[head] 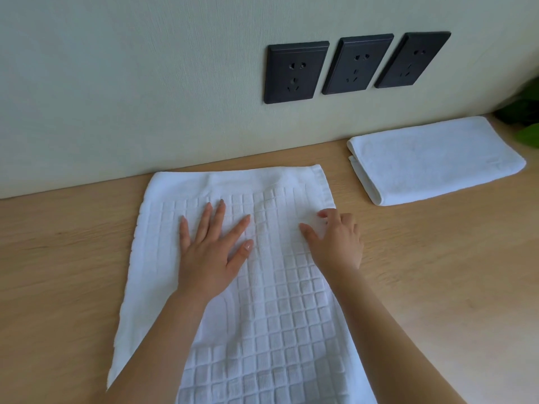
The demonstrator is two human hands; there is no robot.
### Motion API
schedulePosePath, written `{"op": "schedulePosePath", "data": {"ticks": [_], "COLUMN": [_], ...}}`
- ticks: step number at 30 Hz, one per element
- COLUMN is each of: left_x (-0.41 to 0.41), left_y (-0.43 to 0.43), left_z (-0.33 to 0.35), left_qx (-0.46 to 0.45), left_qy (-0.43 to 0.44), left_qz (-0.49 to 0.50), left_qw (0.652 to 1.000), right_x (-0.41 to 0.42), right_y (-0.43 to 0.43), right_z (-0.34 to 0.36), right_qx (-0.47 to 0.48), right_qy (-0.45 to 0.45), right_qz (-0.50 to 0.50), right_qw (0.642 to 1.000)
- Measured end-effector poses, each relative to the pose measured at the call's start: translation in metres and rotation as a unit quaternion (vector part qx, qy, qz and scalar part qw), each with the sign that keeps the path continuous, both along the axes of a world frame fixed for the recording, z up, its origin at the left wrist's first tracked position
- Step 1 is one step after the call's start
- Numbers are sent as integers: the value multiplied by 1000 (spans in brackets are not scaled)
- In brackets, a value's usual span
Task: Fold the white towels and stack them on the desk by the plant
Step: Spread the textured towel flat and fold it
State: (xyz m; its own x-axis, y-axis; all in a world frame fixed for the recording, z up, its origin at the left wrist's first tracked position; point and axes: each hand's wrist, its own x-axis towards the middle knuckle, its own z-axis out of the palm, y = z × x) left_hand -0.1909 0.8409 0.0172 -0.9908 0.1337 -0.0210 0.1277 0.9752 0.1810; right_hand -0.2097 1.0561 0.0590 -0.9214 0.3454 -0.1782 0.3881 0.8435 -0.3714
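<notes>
Wooden desk [58,258]: left hand [210,252] flat on towel [277,316]; right hand [338,240] pinches it.

A white checked towel [262,310] was seen spread flat on the wooden desk [73,258], its far edge close to the wall [131,83]. The left hand [210,255] was laid on it, fingers straight and spread. The right hand [338,240] was set near its right edge with fingers curled; whether cloth was pinched could not be told. A folded towel [434,158] was seen apart to the right, beside the plant [525,112], below three black sockets [296,72].
</notes>
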Motion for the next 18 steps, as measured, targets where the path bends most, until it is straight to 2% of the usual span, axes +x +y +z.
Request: {"op": "schedulePosePath", "data": {"ticks": [2,8,13,18], "left_x": [0,0,0,0], "left_y": [0,0,1,1], "left_z": [0,-1,1,2], "left_qx": [6,-7,-3,1], "left_qy": [-5,-5,-3,-10], "left_qz": [-1,-3,-4,0], "left_qw": [1000,1000,1000,1000], "right_x": [4,2,8,6], "right_y": [0,0,-5,-4], "right_z": [2,4,8,6], "right_qx": [8,-89,7,-74], "right_qy": [-28,-36,-36,-33], "right_qz": [-2,-28,-36,-42], "right_qw": [1000,995,999,996]}}
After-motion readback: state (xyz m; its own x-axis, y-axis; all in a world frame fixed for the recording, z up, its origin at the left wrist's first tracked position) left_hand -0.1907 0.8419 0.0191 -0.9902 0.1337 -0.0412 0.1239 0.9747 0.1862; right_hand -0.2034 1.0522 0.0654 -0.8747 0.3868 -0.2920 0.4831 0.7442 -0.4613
